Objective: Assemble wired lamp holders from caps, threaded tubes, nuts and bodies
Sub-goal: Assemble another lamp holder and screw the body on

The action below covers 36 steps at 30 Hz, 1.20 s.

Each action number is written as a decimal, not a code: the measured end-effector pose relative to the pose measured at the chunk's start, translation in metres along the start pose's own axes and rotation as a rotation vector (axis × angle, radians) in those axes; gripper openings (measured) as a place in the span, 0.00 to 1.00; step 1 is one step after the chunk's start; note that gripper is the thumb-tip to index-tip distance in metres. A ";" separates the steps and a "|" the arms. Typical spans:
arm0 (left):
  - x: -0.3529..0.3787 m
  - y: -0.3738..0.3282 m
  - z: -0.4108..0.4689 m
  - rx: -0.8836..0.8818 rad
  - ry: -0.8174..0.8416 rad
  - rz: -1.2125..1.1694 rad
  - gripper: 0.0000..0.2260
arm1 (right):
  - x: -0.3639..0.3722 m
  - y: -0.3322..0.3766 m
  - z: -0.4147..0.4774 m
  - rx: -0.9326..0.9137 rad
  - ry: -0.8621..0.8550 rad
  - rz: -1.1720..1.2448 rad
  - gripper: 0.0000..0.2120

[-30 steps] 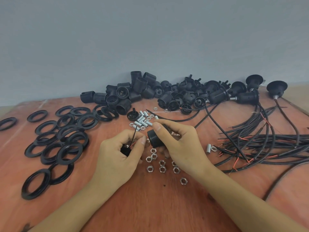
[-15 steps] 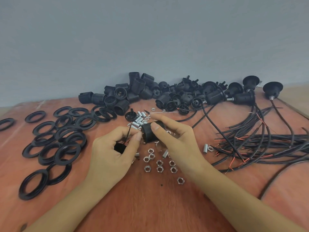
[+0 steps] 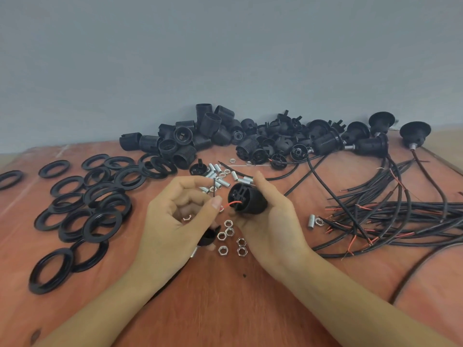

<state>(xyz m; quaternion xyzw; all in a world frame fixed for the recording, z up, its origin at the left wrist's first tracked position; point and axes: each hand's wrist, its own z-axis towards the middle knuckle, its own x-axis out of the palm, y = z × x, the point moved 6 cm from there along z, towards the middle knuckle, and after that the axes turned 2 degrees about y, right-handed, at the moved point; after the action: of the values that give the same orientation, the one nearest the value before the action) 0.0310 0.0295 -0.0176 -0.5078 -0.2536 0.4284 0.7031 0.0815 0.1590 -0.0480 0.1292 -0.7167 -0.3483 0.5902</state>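
A single wide-angle camera is looking forward and down from the person's head, sitting close over the reddish table. It is facing a grey wall that is filling the upper frame, while the left hand and right hand are showing near centre, forearms crossing the bottom edge.

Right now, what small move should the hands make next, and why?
Probably the left hand should ease the thin red wire into the black plastic lamp holder body. That hand pinches the wire, its tip lies at the body's end face, and the right hand grips the body turned toward it.
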 end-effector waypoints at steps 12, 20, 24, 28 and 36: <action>0.002 -0.001 -0.001 -0.018 0.011 0.108 0.14 | 0.002 -0.002 -0.001 0.037 -0.016 -0.001 0.13; 0.003 -0.006 -0.003 0.007 0.019 0.152 0.01 | 0.001 -0.001 0.000 -0.019 -0.008 -0.036 0.10; 0.003 -0.005 -0.003 0.000 0.025 0.161 0.02 | 0.001 0.003 -0.001 -0.089 -0.006 -0.150 0.10; 0.002 -0.003 -0.003 -0.007 0.017 0.197 0.07 | 0.001 0.004 -0.003 -0.138 -0.010 -0.254 0.10; 0.000 0.000 -0.001 -0.011 0.021 0.259 0.09 | 0.006 0.011 -0.009 -0.317 0.003 -0.611 0.09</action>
<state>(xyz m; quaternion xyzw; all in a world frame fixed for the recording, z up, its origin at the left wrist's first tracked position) 0.0320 0.0291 -0.0185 -0.5447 -0.1810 0.5086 0.6417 0.0906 0.1602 -0.0353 0.2449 -0.5811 -0.6158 0.4724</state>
